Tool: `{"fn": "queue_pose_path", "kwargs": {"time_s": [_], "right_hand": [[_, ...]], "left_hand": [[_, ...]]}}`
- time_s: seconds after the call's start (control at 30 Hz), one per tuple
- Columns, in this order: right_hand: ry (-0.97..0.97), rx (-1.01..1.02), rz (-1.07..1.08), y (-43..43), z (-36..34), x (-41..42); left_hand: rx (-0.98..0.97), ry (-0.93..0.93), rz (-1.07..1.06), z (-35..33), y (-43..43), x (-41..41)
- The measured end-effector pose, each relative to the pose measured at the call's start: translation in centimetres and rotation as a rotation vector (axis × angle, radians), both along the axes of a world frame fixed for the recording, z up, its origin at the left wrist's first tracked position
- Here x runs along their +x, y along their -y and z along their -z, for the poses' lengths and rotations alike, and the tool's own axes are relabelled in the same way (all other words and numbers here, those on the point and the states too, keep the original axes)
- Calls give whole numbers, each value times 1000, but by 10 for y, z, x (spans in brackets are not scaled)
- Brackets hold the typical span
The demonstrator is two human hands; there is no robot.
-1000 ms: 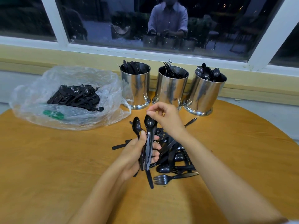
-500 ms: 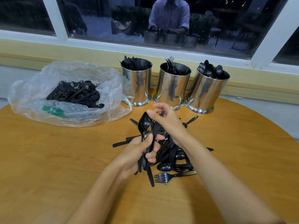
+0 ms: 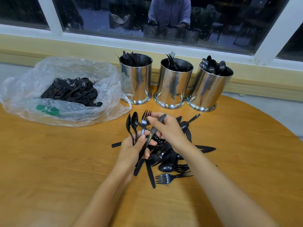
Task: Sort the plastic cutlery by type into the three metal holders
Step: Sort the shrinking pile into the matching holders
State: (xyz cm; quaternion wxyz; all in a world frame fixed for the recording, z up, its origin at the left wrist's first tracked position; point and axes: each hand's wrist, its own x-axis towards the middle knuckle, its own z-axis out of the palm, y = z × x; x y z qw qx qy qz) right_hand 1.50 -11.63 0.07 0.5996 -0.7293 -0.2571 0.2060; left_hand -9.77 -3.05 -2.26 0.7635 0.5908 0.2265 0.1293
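Wooden round table (image 3: 49,161) beneath dark window (image 3: 213,18)

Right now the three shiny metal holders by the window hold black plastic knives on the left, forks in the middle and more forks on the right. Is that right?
Not quite. The left shiny metal holder does hold black plastic knives and the middle holder forks, but the head view shows the right holder carrying spoons, oval bowls up, not more forks.

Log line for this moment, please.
left hand grips spoons, fork | right hand pinches knife | pile unsorted on table
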Motion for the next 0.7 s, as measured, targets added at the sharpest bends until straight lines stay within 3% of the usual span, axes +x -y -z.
{"fn": "queue_pose_path", "kwargs": {"time_s": [0.17,0.23,0.37,0.5,0.6,0.7], "right_hand": [[-43,1,-86,14,-3,16],[-4,-25,19,28,-5,38],[458,-406,229,67,10,92],[681,-714,-31,83,37,115],[749,-761,-95,85,46,118],[848,-648,0,87,44,119]], "left_hand": [[35,22,29,0,-5,5],[21,18,-8,1,-12,6],[-53,17,-85,2,-21,8],[-161,26,-90,4,-18,15],[-182,26,-66,6,-13,18],[-179,6,-61,6,-10,18]]}}
